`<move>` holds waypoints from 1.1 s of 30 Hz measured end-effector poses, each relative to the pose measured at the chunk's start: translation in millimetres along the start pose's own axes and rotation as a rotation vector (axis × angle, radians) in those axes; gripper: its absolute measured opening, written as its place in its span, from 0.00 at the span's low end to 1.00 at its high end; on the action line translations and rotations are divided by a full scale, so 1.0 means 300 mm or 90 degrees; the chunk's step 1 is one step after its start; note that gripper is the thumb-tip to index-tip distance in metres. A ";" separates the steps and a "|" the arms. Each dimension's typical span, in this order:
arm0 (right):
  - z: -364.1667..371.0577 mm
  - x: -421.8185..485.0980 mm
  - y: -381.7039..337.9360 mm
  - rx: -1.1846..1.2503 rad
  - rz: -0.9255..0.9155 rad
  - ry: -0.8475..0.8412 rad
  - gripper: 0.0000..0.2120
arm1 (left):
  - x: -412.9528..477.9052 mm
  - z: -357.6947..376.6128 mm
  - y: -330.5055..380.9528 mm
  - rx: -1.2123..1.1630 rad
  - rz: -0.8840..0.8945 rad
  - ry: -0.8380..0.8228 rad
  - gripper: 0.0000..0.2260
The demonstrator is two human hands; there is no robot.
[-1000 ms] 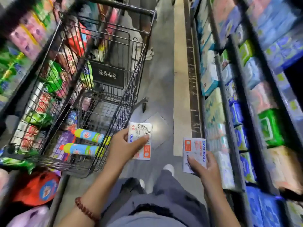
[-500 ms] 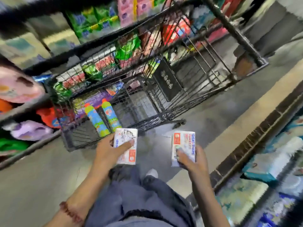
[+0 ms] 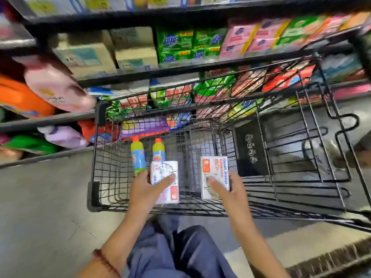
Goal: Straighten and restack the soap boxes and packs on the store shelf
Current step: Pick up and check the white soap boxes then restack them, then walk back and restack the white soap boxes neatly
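Observation:
My left hand (image 3: 147,189) grips a white goat soap box (image 3: 165,173) with a goat drawing on it. My right hand (image 3: 228,191) grips a second white box (image 3: 213,171) printed "Goat Soap" in blue with an orange patch. Both boxes are held side by side over the near end of a black wire shopping cart (image 3: 96,189). Beyond the cart, dark shelves (image 3: 180,67) hold green soap packs (image 3: 174,45), pink soap packs (image 3: 239,39) and tan cartons (image 3: 86,55).
Two blue-and-yellow bottles (image 3: 137,155) with orange caps lie in the cart, beside a black child-seat flap (image 3: 251,147). Soft pink, orange and purple refill bags (image 3: 54,85) bulge from the left shelves. Grey floor lies to the left; a pale strip runs at lower right.
My view has swung left from the right-hand shelf to face the cart and the shelves beyond it. Both hands keep their boxes and now hold them over the cart's basket.

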State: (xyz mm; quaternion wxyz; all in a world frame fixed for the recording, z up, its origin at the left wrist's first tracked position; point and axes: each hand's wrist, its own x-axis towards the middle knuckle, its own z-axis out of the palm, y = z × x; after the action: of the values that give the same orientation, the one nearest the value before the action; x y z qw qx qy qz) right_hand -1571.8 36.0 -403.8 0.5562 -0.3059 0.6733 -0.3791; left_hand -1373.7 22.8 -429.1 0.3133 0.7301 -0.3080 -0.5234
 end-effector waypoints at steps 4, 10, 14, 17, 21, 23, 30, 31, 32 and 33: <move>0.026 0.301 0.032 -0.076 0.074 -0.062 0.08 | 0.222 0.131 -0.026 -0.048 -0.093 -0.006 0.06; 0.049 0.673 0.243 -0.123 0.196 -0.135 0.15 | 0.506 0.281 -0.259 0.006 -0.165 0.002 0.08; 0.019 0.823 0.442 -0.141 0.255 -0.160 0.17 | 0.646 0.397 -0.397 0.095 -0.216 -0.030 0.18; -0.005 0.875 0.548 -0.148 0.254 -0.167 0.13 | 0.689 0.479 -0.462 0.223 -0.221 -0.018 0.21; -0.034 0.905 0.647 -0.152 0.247 -0.165 0.08 | 0.720 0.535 -0.524 0.318 -0.218 -0.051 0.20; -0.028 0.919 0.676 -0.204 0.237 -0.181 0.08 | 0.733 0.547 -0.534 0.325 -0.223 -0.048 0.21; -0.008 0.941 0.744 -0.446 0.203 -0.196 0.16 | 0.756 0.522 -0.555 0.420 -0.232 -0.044 0.22; -0.009 0.941 0.755 -0.474 0.200 -0.192 0.15 | 0.757 0.522 -0.553 0.447 -0.228 -0.043 0.21; -0.011 0.939 0.762 -0.523 0.197 -0.190 0.14 | 0.755 0.523 -0.548 0.474 -0.218 -0.039 0.19; -0.014 0.937 0.768 -0.568 0.192 -0.189 0.14 | 0.751 0.524 -0.548 0.495 -0.208 -0.025 0.17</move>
State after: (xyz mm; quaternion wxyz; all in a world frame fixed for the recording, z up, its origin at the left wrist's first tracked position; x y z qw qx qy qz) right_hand -1628.3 -76.5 -744.7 0.5097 -0.4640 0.7202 0.0784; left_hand -1445.2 -72.7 -726.3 -0.0781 0.8232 -0.3685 -0.4248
